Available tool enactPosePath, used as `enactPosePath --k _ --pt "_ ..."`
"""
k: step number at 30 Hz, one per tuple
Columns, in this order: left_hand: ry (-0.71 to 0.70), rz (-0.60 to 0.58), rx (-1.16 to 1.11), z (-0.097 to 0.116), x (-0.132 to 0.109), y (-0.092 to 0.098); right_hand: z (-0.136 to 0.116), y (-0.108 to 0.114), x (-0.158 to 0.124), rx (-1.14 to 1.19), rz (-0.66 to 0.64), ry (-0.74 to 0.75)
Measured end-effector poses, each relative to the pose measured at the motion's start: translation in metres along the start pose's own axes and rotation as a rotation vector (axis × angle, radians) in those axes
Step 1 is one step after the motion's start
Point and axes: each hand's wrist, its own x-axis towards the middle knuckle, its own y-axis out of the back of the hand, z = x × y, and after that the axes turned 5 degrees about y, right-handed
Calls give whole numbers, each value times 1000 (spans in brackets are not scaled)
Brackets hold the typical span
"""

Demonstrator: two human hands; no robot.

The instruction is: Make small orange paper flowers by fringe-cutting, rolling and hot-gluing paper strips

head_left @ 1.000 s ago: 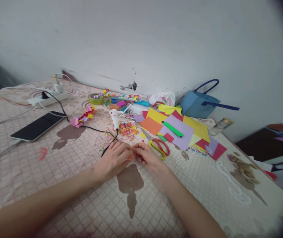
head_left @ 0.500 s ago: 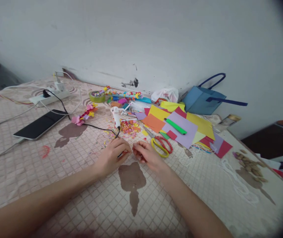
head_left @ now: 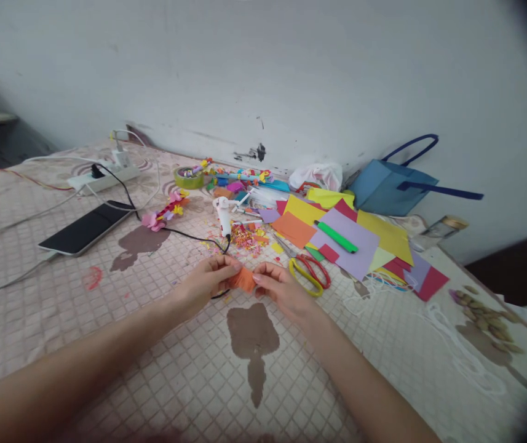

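The left hand (head_left: 208,277) and right hand (head_left: 277,286) have their fingers pinched on the orange craft strip (head_left: 243,280) in the near middle, so it looks unfinished, while the flowery stick (head_left: 166,212) farther left seems done, beside the glue gun's black cord (head_left: 187,234).

The left hand (head_left: 208,280) and right hand (head_left: 286,292) were bare, with slim fingers (head_left: 267,281). The left forearm (head_left: 106,344) and right forearm (head_left: 350,363), uncovered too, looked slender and smooth, narrowing toward bare wrists (head_left: 312,314).
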Motion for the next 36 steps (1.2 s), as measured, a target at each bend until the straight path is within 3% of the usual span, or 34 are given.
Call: enactPosePath --k 5,12,21,24,29,36 --pt "36 10 -3 -1 0 1 0 0 0 -35 29 14" --pt "-105 58 243 0 -1 -1 2 0 -1 -125 100 118" --pt "52 11 8 -3 0 3 -2 -4 -3 50 73 103" --pt "99 -20 -51 -4 1 5 -3 -2 -3 76 11 127" --pt "164 -62 -8 -2 -1 3 -7 -2 -4 -69 -117 208" --pt "184 -154 127 -1 -3 1 -4 -1 -3 -156 -53 133"
